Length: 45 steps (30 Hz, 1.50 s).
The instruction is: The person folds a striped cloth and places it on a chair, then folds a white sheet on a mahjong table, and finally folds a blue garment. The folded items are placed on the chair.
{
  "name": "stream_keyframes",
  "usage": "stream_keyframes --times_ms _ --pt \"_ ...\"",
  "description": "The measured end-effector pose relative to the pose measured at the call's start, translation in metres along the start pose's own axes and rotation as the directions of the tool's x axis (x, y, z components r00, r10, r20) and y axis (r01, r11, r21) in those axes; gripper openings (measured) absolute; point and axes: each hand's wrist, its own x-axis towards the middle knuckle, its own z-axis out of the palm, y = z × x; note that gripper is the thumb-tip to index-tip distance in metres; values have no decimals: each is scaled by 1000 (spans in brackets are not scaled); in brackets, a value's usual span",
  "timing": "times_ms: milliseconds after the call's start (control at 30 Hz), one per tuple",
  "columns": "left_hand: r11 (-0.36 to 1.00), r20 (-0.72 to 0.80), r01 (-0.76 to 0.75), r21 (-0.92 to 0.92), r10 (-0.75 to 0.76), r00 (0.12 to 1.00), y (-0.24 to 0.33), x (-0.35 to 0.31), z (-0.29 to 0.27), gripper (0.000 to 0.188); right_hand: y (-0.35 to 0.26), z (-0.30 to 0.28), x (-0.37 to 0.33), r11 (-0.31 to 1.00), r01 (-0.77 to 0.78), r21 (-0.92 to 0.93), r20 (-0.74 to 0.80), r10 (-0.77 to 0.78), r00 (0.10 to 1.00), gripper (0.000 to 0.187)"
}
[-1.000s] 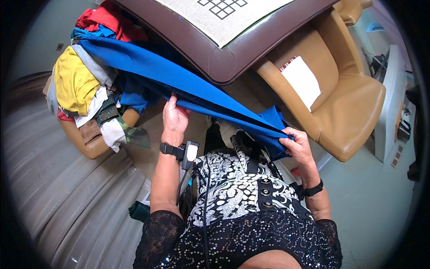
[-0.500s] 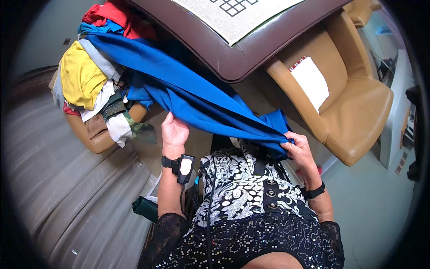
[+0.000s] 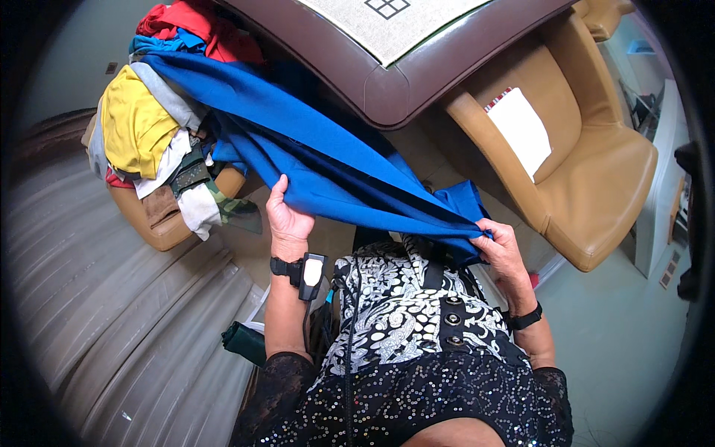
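Grip of both hands on blue cloth [image 3: 328, 160]; brown table [image 3: 395, 82] beyond.

The person wears a black-and-white patterned top [image 3: 406, 313] with dark round buttons down its front, over a black sequinned garment with sheer black lace sleeves [image 3: 279, 391]. On the left wrist sits a black strap carrying a small black-and-white device [image 3: 307, 272], a thin cable trailing from it. The right wrist bears a slim black band [image 3: 526, 318].

Blue garment [image 3: 328, 160] of matt smooth woven cloth, tan chair [image 3: 596, 179] in smooth leather-like upholstery, brown table edge [image 3: 417, 82] padded, glossy.
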Motion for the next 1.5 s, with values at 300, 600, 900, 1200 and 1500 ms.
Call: stream_keyframes --times_ms 300,600,900,1200,1500 --pt "991 95 -119 -55 124 988 27 0 -6 55 3 2 -1 1000 4 4 -3 -4 1000 7" --pt "968 43 -236 -88 240 970 56 -6 -7 56 7 1 -1 1000 -11 15 32 11 999 9" --pt "958 121 -237 -164 258 958 71 -7 -12 55 8 3 -2 999 -20 43 14 19 1000 10" --pt "969 -4 -245 -25 245 970 57 -12 -2 53 11 3 0 996 -61 65 1 62 998 7" --pt "979 -158 -195 68 203 966 51 -3 -71 31 8 4 -2 998 -63 28 -4 63 998 8"
